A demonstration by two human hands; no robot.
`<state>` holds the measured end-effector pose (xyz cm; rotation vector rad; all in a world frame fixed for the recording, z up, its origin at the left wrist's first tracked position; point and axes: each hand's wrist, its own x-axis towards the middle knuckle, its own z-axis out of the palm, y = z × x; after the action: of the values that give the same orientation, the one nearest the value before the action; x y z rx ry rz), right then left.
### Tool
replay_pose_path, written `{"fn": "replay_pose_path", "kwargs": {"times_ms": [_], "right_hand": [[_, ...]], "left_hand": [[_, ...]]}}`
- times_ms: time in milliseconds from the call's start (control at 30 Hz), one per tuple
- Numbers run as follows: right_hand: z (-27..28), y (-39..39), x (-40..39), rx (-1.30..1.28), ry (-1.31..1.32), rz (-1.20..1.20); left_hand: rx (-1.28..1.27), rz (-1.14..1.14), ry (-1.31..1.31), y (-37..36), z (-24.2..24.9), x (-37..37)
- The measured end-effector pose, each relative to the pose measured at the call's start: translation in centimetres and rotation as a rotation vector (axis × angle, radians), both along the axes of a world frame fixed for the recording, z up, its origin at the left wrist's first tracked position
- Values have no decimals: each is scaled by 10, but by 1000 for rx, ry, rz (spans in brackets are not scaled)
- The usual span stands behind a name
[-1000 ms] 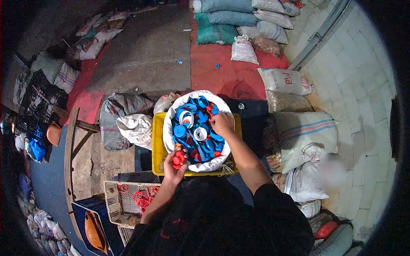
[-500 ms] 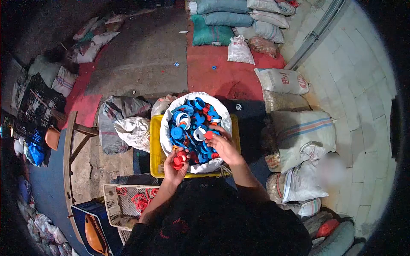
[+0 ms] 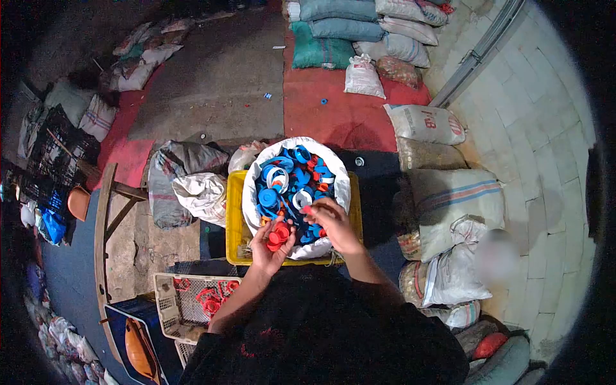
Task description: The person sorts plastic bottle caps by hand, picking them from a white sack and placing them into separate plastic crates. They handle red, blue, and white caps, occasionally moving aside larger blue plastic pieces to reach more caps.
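Note:
My left hand [image 3: 268,247] is cupped, palm up, around several red plastic caps [image 3: 278,236] at the near left edge of a white sack. Close to it on the right, my right hand [image 3: 333,224] pinches a single red cap [image 3: 307,210]. Both hands are over the white sack [image 3: 342,186], whose rolled-down mouth is full of mixed plastic caps [image 3: 296,179], mostly blue with some red, orange and white. The sack stands inside a yellow crate [image 3: 235,215]. My right fingers partly hide the cap they hold.
A cream crate [image 3: 165,308] with red plastic pieces sits at my lower left, near a wooden frame [image 3: 102,237]. Filled sacks [image 3: 455,205] line the wall at right, and more sacks [image 3: 340,29] are stacked at the back. A grey sack [image 3: 170,192] lies left of the yellow crate.
My right hand has moved slightly down and left with its red cap, nearer my left hand. My left hand has shifted a little right and turned its palm further up.

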<state>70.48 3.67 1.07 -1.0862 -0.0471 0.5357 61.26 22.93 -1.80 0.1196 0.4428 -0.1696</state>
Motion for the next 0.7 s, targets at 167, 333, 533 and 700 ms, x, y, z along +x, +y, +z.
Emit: {"fn": "replay_pose_path", "kwargs": {"times_ms": [167,333,533,700], "right_hand": [[47,23,-19,-559,-908,175],[32,36,-31,-751,-1327,195],[48,25,-15,-602,-1134,264],[-16,-8,52,-959,-951,-87]], "left_hand": [[72,-34,-23,1,-7,2],[6,58,15,1,-15,5],[-24,69,7,13,-12,-4],[4,63,-49,17,-14,-6]]}}
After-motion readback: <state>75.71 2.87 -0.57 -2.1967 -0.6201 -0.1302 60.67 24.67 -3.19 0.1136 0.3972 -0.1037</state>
